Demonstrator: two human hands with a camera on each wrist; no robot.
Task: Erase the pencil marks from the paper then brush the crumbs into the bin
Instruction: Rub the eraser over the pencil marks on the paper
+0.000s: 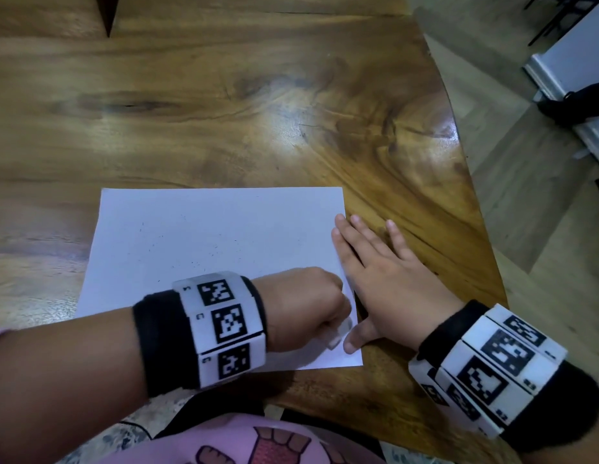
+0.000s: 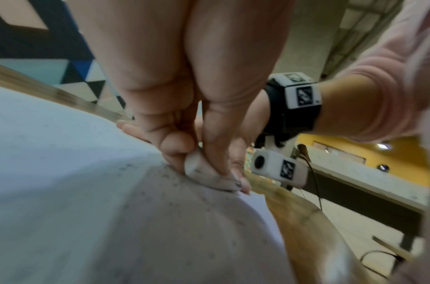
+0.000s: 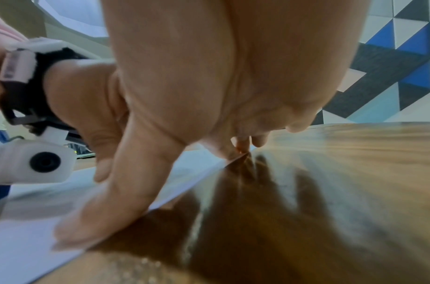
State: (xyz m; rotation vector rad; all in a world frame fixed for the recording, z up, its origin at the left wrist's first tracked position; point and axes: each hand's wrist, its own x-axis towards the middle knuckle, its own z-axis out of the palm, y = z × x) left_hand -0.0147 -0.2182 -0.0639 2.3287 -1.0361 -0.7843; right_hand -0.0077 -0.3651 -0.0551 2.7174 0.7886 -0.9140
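A white sheet of paper [image 1: 204,242] lies on the wooden table [image 1: 258,105], dotted with dark eraser crumbs [image 1: 194,262]. My left hand [image 1: 311,306] grips a white eraser [image 1: 340,334] and presses it on the paper near the front right corner. In the left wrist view the smudged eraser [image 2: 204,174] sits between thumb and fingers on the paper [image 2: 63,173]. My right hand [image 1: 375,266] lies flat with spread fingers over the paper's right edge, thumb on the sheet. The right wrist view shows that thumb [image 3: 107,207] pressing the paper [image 3: 22,249]. No bin is in view.
The table's curved right edge [image 1: 472,182] drops to a tiled floor [image 1: 526,182]. A black object [image 1: 576,102] lies on the floor by a white board. A dark table gap [image 1: 105,11] shows at the far left. My pink shirt [image 1: 258,443] fills the bottom.
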